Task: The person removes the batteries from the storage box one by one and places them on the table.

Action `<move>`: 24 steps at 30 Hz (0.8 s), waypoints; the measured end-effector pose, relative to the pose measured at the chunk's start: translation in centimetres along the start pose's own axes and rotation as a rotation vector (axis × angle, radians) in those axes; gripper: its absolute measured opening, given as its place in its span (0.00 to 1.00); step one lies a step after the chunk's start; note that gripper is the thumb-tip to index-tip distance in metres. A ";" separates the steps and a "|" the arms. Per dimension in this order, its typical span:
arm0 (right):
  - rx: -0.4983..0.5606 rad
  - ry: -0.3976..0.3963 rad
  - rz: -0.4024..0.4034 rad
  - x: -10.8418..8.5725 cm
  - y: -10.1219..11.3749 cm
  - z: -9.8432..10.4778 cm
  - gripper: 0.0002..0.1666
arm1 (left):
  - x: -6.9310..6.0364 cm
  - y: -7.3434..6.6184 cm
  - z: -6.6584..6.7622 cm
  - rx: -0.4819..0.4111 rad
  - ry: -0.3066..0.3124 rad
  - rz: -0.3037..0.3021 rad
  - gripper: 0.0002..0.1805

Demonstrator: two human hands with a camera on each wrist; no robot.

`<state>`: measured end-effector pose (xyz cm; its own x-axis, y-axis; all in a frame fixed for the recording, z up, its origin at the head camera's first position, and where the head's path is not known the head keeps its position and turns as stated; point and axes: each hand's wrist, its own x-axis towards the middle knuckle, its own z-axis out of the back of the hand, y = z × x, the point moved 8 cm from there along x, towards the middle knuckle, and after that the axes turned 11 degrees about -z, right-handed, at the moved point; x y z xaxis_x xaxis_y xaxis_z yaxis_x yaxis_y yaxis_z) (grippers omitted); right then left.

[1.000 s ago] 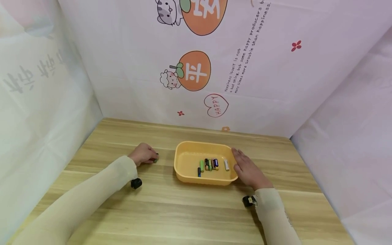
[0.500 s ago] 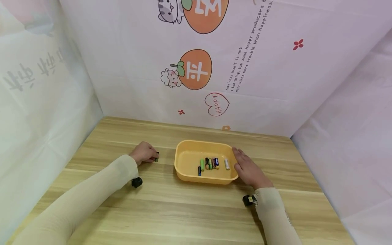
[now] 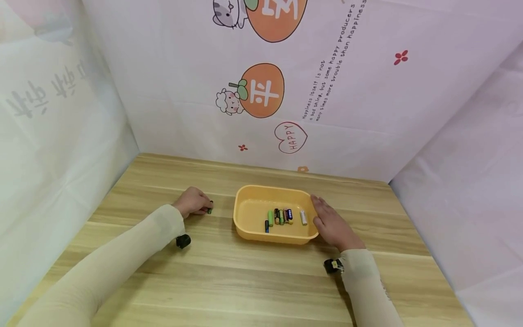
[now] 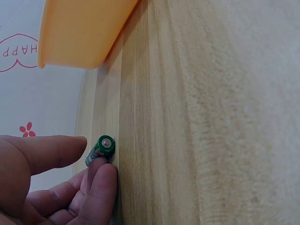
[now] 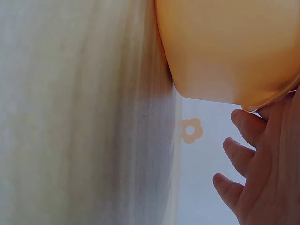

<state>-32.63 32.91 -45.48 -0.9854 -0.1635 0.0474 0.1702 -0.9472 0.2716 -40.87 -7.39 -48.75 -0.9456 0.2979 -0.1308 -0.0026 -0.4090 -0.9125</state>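
Observation:
A green battery point(image 4: 101, 149) lies on the wooden table at the fingertips of my left hand point(image 3: 192, 202). In the left wrist view the left hand point(image 4: 61, 180) has its fingers curled against the battery's near side, while the thumb stands a little off it. To the right, a yellow basin point(image 3: 245, 234) holds several batteries, among them a light green one point(image 3: 270, 218), a blue and black one point(image 3: 267, 226) and a white one point(image 3: 303, 218). My right hand point(image 3: 335, 226) rests with extended fingers against the basin's right rim, also visible in the right wrist view point(image 5: 272, 159).
The wooden table point(image 3: 245, 281) ends at a printed cloth wall point(image 3: 343, 150) behind the basin. Cloth walls also stand at the left point(image 3: 53, 150) and right point(image 3: 470, 181). A small black device point(image 3: 183, 241) sits at the left wrist, another point(image 3: 331, 266) at the right.
The head view has shifted slightly. Both hands, the basin and the batteries stay in nearly the same places.

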 end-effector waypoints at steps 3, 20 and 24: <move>0.004 -0.001 -0.002 0.0 0.0 0.0 0.35 | 0.1 0.1 0.1 -0.005 0.006 -0.007 0.11; 0.006 -0.003 -0.001 -0.1 0.0 0.0 0.35 | -0.3 -2.8 1.1 0.083 0.043 -0.073 0.13; 0.000 0.003 -0.003 0.0 0.0 0.1 0.35 | -0.1 -3.7 0.7 0.083 0.056 -0.074 0.14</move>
<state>-32.61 32.95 -45.44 -0.9858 -0.1618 0.0440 0.1676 -0.9477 0.2715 -40.97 -6.56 -45.06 -0.9221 0.3769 -0.0874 -0.1011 -0.4528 -0.8859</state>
